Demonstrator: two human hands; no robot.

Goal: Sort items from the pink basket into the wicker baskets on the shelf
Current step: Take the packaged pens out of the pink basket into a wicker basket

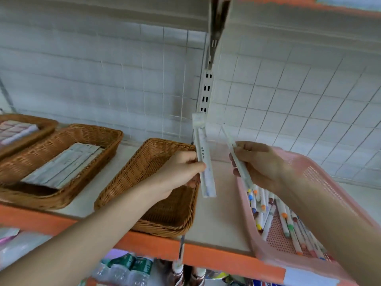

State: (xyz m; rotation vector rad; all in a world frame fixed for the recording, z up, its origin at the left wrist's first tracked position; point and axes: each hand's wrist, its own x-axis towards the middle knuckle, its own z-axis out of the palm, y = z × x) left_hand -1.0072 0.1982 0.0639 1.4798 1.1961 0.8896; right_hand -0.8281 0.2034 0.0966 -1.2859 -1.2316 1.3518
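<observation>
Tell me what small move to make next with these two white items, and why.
Probably lower the left hand and release its white packet into the wicker basket just below it. The packet hangs at that basket's right rim, clear of the pink basket; the right hand holds a thin white pen.

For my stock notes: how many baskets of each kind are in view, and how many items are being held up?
Wicker baskets: 3
Pink basket: 1
Held white wrapped items: 2
Total: 6
</observation>
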